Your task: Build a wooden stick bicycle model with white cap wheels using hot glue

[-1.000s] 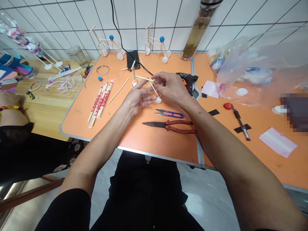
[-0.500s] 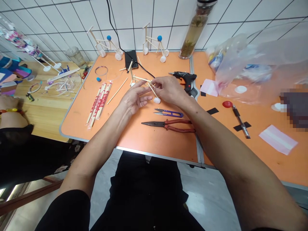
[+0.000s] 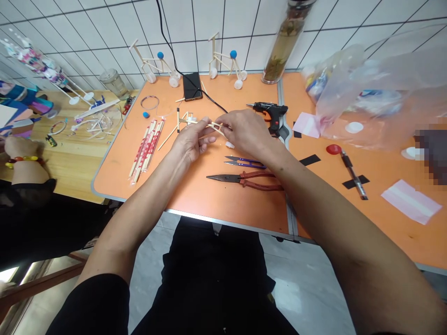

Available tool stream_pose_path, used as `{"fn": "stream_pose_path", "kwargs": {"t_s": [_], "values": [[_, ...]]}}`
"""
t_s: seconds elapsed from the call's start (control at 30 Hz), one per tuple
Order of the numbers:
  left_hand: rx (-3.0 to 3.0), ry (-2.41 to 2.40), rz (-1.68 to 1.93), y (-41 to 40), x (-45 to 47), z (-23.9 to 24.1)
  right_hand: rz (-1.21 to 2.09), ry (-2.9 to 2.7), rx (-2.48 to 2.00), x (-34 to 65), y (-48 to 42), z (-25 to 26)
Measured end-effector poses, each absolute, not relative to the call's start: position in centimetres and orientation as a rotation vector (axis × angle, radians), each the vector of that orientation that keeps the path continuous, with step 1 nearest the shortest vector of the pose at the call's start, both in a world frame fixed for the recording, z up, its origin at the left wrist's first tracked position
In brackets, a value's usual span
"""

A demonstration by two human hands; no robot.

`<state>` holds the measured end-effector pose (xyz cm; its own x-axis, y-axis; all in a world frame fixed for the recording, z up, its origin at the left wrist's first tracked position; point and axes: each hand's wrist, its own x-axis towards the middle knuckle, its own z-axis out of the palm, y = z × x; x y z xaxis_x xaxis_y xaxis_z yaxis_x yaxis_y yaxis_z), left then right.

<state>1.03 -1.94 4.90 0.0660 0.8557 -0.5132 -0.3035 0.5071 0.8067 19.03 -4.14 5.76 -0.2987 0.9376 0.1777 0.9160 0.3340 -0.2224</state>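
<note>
The stick frame [image 3: 213,126] is between your two hands above the orange table [image 3: 209,200], tipped so its black-ended crossbar points off to your left. Your left hand [image 3: 192,142] has its fingers closed about the frame's middle, and your right hand [image 3: 246,130] pinches the nearer end with its fingertips; a white wheel [image 3: 229,144] shows just below them. Close in front lie the purple snips [image 3: 244,162] and the red-handled pliers [image 3: 240,178], both partly behind your right forearm. The glue gun [image 3: 268,111] lies beyond your right hand. To your left are a loose stick [image 3: 167,138] and paper-banded chopsticks [image 3: 146,149]. Farther back, near the tiled wall, sit a phone [image 3: 192,86] and two blue-balled stick models [image 3: 233,54].
</note>
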Motion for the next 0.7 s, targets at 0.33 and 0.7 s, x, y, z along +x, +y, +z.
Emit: {"fn": "stream_pose_path", "kwargs": {"t_s": [0.33, 0.7], "values": [[0.520, 1.076, 0.982, -3.2, 0.8, 3.5, -0.160, -2.484, -1.737, 17.7, -5.7, 6.2], [0.368, 1.098, 1.009, -3.9, 0.7, 2.3, -0.113, -2.534, -1.662, 17.0, -7.3, 6.8]]}}
